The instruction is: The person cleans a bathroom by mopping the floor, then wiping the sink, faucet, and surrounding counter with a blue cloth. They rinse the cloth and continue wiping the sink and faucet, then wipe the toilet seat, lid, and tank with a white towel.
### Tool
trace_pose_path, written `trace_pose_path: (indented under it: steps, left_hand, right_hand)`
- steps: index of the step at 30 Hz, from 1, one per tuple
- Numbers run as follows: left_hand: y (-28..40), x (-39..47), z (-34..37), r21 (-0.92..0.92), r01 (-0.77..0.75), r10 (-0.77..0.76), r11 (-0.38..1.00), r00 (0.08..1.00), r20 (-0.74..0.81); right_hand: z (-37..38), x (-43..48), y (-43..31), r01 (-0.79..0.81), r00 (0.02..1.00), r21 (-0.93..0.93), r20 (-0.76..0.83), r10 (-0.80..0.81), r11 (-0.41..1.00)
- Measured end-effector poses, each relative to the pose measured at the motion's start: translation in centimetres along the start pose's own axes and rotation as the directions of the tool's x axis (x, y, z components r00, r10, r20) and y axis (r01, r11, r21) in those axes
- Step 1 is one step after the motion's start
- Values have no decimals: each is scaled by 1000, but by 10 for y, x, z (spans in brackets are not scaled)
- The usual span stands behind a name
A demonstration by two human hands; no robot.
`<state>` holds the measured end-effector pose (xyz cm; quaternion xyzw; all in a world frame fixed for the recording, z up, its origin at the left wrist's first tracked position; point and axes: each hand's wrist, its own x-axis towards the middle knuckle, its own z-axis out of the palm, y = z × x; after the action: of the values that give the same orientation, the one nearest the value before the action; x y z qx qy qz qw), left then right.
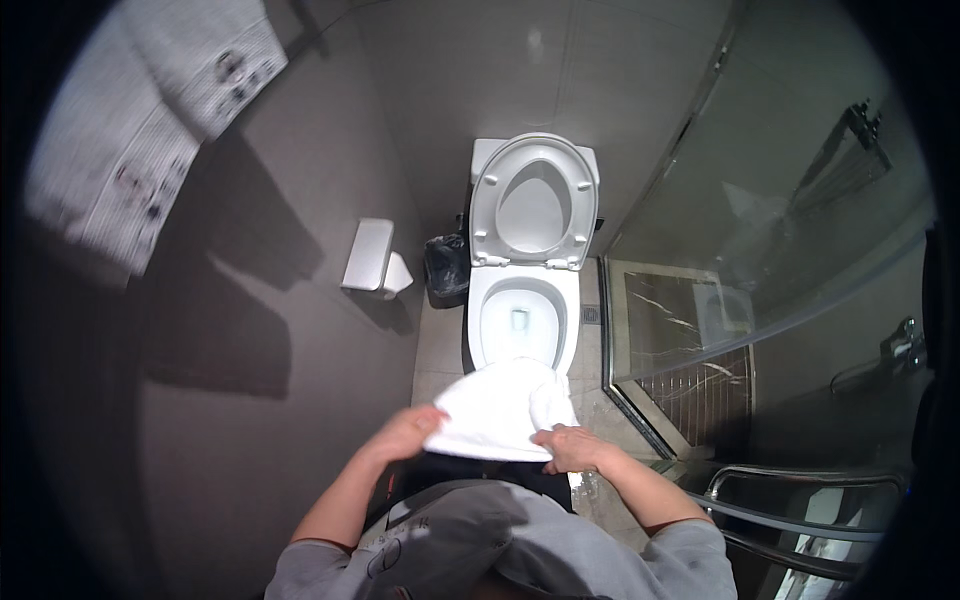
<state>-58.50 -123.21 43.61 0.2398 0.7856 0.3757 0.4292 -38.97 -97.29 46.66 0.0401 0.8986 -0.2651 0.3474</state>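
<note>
Between my two hands a white towel (495, 409) is spread out in front of my waist. My left hand (405, 433) pinches its left edge. Its near right corner is in the fingers of my right hand (574, 448), beside a loosely folded part of the cloth. The towel's far edge overlaps the front of a white toilet bowl (480, 337) in my view and hides it; I cannot tell whether they touch. The toilet's lid and seat (487, 217) are both raised. Some water shows in the bottom of the bowl.
A waste bin with a black liner (446, 262) stands left of the toilet. Above it a toilet paper holder (369, 253) juts from the wall. To the right are a glass shower enclosure (675, 337) and its metal bar handle (802, 472). White towels (150, 180) hang upper left.
</note>
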Motion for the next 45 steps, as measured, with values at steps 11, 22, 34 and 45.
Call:
trace_pose_path:
  steps: [11,22,34,45]
  left_hand:
    - [125,105,123,-225,-402,427,887,534,730]
    - [21,232,74,-462,179,46,869,899,436]
    - [-21,289,-47,-423,299,-237,855,952,194]
    - [-1,369,48,-176,-66,118,982,946,303]
  right_hand:
    - [42,95,66,541,696,650,11,718,-534]
    - [-80,197,121,730,525,632,-277,805,-259]
    - [-282,376,293,-252,-299,119,-954,39,960]
    - [-91,269,134,305,647,876,-478,594,373]
